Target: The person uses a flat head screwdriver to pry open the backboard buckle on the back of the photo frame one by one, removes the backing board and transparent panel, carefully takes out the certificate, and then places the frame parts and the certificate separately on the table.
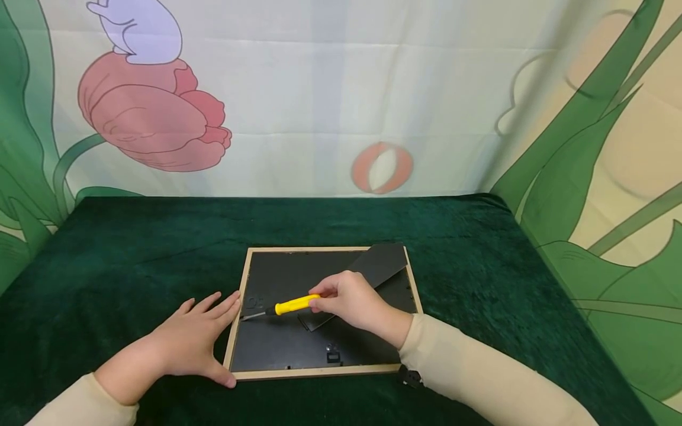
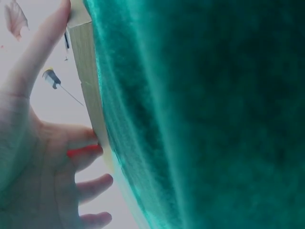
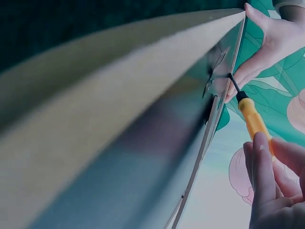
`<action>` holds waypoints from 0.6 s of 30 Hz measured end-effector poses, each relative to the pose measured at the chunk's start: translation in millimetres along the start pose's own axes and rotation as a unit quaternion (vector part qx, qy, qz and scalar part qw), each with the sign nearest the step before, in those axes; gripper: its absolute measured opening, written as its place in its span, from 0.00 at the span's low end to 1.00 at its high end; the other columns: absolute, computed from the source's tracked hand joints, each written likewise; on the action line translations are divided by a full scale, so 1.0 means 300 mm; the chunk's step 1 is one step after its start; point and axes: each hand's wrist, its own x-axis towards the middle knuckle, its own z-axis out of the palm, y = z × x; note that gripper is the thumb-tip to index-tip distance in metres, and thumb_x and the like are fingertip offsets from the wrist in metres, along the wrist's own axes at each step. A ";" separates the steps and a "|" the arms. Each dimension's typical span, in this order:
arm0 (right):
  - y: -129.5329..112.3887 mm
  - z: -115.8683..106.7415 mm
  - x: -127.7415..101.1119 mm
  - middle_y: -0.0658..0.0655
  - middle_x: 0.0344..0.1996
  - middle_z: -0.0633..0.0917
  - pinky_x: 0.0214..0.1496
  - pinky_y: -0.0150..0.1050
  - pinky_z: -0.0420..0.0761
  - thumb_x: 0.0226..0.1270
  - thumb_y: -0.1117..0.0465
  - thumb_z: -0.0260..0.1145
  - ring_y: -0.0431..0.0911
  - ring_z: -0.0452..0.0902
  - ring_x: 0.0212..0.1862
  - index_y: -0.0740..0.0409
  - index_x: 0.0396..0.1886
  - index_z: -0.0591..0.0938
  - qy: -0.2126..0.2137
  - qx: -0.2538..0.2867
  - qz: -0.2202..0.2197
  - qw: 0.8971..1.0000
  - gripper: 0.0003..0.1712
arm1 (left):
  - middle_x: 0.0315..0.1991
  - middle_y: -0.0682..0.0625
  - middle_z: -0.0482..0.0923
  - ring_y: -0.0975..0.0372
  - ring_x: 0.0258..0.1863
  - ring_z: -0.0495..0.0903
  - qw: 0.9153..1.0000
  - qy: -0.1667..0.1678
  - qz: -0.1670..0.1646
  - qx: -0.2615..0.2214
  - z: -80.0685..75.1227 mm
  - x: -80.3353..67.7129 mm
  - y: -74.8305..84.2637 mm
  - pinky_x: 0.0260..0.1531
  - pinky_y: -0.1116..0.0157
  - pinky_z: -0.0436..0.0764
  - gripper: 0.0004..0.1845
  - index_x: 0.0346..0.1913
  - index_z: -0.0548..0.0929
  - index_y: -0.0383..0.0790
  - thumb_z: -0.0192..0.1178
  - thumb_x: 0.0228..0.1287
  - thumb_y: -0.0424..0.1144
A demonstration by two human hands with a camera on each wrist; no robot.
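Observation:
A picture frame (image 1: 314, 373) with a light wood rim lies on the table, its black backing (image 1: 303, 269) facing up. My right hand (image 1: 354, 299) pinches the yellow handle of a screwdriver (image 1: 293, 305) between thumb and fingers. The screwdriver's metal tip reaches the inner edge of the frame's left side; whether it sits under a tab there is too small to tell. My left hand (image 1: 194, 340) rests with spread, straight fingers against that left side, thumb at the near left corner. In the left wrist view, fingertips (image 2: 88, 136) touch the wooden rim (image 2: 88, 71).
A black stand flap (image 1: 380, 263) slants across the backing's right half, partly behind my right hand. On the backing near the front edge sits a small black hanger (image 1: 333, 355). Dark green velvet cloth (image 1: 160, 248) covers the table. A printed curtain (image 1: 426, 89) hangs behind it.

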 end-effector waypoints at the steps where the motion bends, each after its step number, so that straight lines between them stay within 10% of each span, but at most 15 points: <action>1: -0.001 0.001 0.000 0.46 0.25 0.81 0.32 0.25 0.74 0.47 0.62 0.66 0.35 0.76 0.27 0.59 0.37 0.81 0.002 -0.001 -0.001 1.000 0.14 | 0.64 0.52 0.48 0.48 0.60 0.46 1.000 0.001 0.000 0.001 0.000 -0.001 0.002 0.50 0.39 0.44 0.66 0.63 0.56 0.45 0.53 0.11 0.78; 18: 0.002 0.001 0.003 0.46 0.24 0.81 0.32 0.27 0.75 0.48 0.62 0.66 0.41 0.78 0.28 0.60 0.36 0.81 -0.013 0.029 0.005 0.999 0.13 | 0.64 0.51 0.47 0.48 0.60 0.47 1.000 0.000 -0.004 -0.014 0.009 0.005 0.001 0.49 0.39 0.47 0.66 0.63 0.54 0.44 0.56 0.11 0.76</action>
